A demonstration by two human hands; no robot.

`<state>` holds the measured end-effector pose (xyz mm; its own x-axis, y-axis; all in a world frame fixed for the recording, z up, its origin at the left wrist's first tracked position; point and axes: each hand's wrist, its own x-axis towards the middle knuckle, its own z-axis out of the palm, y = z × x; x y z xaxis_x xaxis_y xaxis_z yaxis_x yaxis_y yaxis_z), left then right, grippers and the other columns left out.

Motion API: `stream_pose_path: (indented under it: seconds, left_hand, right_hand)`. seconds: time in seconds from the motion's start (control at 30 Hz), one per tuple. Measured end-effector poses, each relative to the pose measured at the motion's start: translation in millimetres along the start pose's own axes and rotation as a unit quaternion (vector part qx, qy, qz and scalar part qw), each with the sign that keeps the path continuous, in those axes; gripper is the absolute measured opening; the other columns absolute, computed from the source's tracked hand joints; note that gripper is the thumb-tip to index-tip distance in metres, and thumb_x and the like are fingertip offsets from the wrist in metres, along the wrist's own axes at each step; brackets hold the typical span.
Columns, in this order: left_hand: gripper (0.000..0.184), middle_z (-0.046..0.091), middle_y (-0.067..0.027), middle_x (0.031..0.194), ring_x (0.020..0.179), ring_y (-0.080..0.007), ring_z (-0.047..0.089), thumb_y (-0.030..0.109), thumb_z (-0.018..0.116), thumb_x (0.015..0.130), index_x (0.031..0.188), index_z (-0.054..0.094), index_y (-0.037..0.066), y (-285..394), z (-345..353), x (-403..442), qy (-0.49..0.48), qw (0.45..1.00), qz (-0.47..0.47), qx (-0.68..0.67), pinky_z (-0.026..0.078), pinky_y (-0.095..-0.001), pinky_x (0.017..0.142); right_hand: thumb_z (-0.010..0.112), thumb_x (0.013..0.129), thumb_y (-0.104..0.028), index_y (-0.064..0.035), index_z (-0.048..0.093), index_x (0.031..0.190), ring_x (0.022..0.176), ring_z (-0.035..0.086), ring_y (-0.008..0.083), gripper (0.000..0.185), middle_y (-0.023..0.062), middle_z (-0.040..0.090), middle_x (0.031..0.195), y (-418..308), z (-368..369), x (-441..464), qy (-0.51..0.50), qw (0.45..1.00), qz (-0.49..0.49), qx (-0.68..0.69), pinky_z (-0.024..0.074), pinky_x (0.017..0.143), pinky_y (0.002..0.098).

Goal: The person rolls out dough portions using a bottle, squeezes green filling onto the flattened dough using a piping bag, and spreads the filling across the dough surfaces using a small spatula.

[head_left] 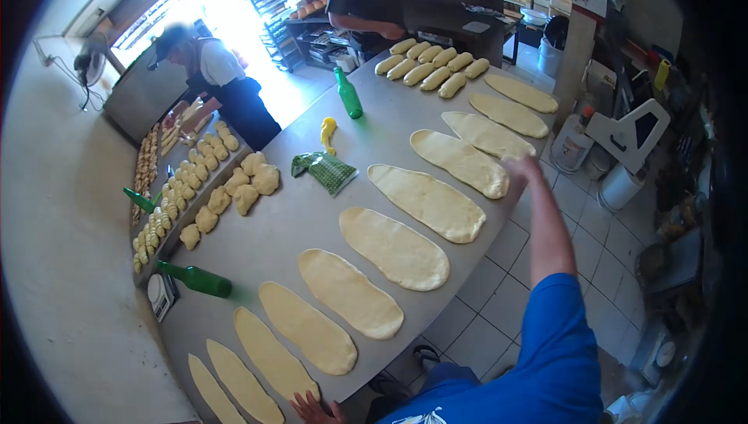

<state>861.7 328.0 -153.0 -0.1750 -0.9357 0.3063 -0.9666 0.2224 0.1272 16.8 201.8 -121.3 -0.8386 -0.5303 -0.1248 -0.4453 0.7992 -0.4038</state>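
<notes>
Flattened oval dough sheets lie in a long row along the near side of the metal table (273, 249). My right hand (523, 168) reaches far forward to the near end of one dough sheet (487, 136), beside another dough sheet (460, 163). Its fingers are blurred, so their hold cannot be made out. My left hand (315, 410) rests at the table's near edge with fingers spread. Those fingers are at the end of a dough sheet (276, 354), close to or touching it.
Rolled dough loaves (432, 66) sit at the far end. Dough balls (245, 182), a green bottle (349, 95), another green bottle (199, 280) and a green patterned bag (327, 171) are on the table. One person (214, 73) works at the left; another person (365, 0) stands behind.
</notes>
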Motion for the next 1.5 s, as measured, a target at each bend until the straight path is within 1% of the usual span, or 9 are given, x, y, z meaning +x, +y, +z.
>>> stream_pose_path:
  seconds: [0.2,0.4,0.67,0.7,0.8,0.87,1.13,1.3,1.5]
  left_hand:
    - [0.07,0.044,-0.0173,0.147,0.142,-0.0453,0.029,0.036,0.065,0.085,0.146,0.042,0.01,-27.5,16.0,1.5,-0.129,0.991,0.038,0.014,0.018,-0.0562,0.117]
    - [0.075,0.026,-0.0191,0.157,0.143,-0.045,0.025,0.04,0.063,0.082,0.147,0.038,0.013,-0.3,-9.3,-6.5,-0.018,0.998,-0.038,-0.035,0.023,-0.0587,0.112]
    - [0.077,0.021,-0.0234,0.158,0.143,-0.0477,0.023,0.037,0.069,0.078,0.146,0.041,0.013,4.8,-22.7,7.0,-0.051,0.996,-0.052,-0.047,0.027,-0.0599,0.109]
    - [0.076,0.021,-0.024,0.157,0.143,-0.0476,0.023,0.036,0.069,0.078,0.145,0.043,0.013,6.1,-34.1,18.5,-0.078,0.988,-0.102,-0.083,0.028,-0.0589,0.109]
    - [0.072,0.021,-0.026,0.157,0.142,-0.0471,0.025,0.033,0.07,0.077,0.142,0.047,0.011,11.0,-78.4,51.4,-0.167,0.935,-0.251,-0.187,0.031,-0.0558,0.109]
    - [0.065,0.024,-0.0285,0.155,0.14,-0.0455,0.031,0.03,0.07,0.077,0.136,0.052,0.007,7.1,-88.5,89.2,-0.076,0.985,-0.155,0.019,0.034,-0.0505,0.109]
    - [0.055,0.039,-0.0277,0.146,0.136,-0.0434,0.037,0.024,0.069,0.076,0.124,0.057,0.0,-176.7,12.1,257.8,0.072,0.986,-0.131,-0.07,0.036,-0.0437,0.111]
    - [0.061,0.033,-0.026,0.151,0.141,-0.0421,0.03,0.03,0.063,0.083,0.134,0.049,0.0,-283.2,93.9,365.3,-0.008,0.968,-0.246,-0.049,0.031,-0.0483,0.113]
    - [0.062,0.029,-0.0224,0.155,0.145,-0.0383,0.024,0.033,0.051,0.093,0.144,0.038,0.0,-257.9,114.2,392.2,0.064,0.95,-0.302,0.048,0.02,-0.053,0.117]
  right_hand:
    - [0.062,0.085,-0.032,-0.0017,0.051,0.136,0.088,0.066,0.0393,0.06,0.0226,0.067,0.112,5.5,-34.2,18.5,0.131,0.99,-0.024,-0.039,0.0528,0.075,0.0464]
    - [0.061,0.089,-0.016,0.0052,0.045,0.137,0.112,0.06,0.0399,0.055,0.0256,0.06,0.124,0.2,-32.2,48.5,0.335,0.92,-0.198,0.039,0.049,0.094,0.0418]
    - [0.069,0.077,-0.014,0.0026,0.061,0.118,0.106,0.062,0.0344,0.045,0.0191,0.065,0.117,-169.8,86.2,-119.2,0.056,0.921,-0.339,0.182,0.0484,0.095,0.0387]
    - [0.069,0.075,-0.014,0.0029,0.063,0.113,0.103,0.062,0.0344,0.042,0.018,0.066,0.114,-185.1,127.0,-123.5,0.156,0.866,-0.445,0.169,0.0488,0.094,0.0382]
    - [0.069,0.073,-0.014,0.0019,0.067,0.108,0.099,0.065,0.0339,0.038,0.0178,0.068,0.109,-292.8,138.7,-214.8,-0.018,0.878,-0.447,0.17,0.0509,0.089,0.0381]
    - [0.07,0.073,-0.017,-0.003,0.068,0.109,0.103,0.064,0.0327,0.039,0.0154,0.067,0.117,-343.2,176.1,-255.5,-0.041,0.868,-0.473,0.148,0.051,0.09,0.0377]
    - [0.067,0.08,-0.026,-0.0071,0.063,0.122,0.129,0.048,0.0325,0.046,0.014,0.056,0.136,-514.4,283.8,-372.7,-0.151,0.843,-0.51,0.081,0.0442,0.102,0.0398]
    - [0.064,0.082,-0.025,-0.0037,0.059,0.125,0.131,0.045,0.0343,0.048,0.0148,0.052,0.14,-575.1,365.2,-376.2,0.044,0.823,-0.567,-0.007,0.0404,0.106,0.0413]
    - [0.064,0.082,-0.022,-0.0002,0.054,0.129,0.132,0.045,0.0369,0.053,0.0164,0.05,0.142,-582.4,356.2,-385.4,0.117,0.803,-0.584,-0.019,0.037,0.109,0.0417]
